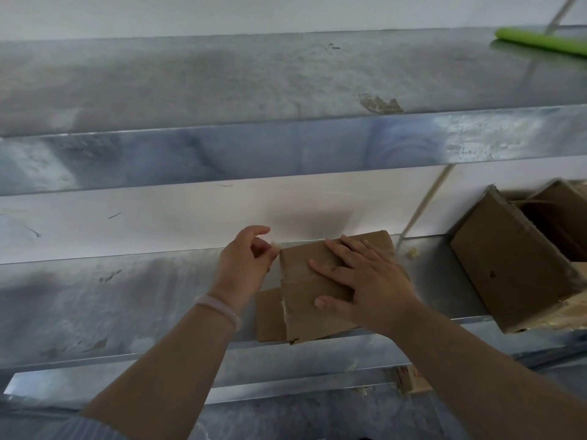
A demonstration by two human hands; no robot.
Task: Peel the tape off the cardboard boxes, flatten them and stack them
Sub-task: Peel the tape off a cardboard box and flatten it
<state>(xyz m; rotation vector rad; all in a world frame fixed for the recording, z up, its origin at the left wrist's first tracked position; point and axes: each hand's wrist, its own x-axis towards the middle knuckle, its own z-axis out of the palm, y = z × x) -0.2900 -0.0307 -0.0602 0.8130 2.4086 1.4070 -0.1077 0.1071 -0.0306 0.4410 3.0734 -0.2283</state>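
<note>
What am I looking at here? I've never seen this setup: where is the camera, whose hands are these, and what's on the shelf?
There is no machine: one camera worn on a person's head looks down at their two bare hands. They work at a metal shelf. The right hand lies flat on a small cardboard box, pressing it down. The left hand pinches a wisp of tape at the box's upper left corner. To the right sit larger cardboard boxes, not yet flattened. A green item lies on the shelf above.
</note>
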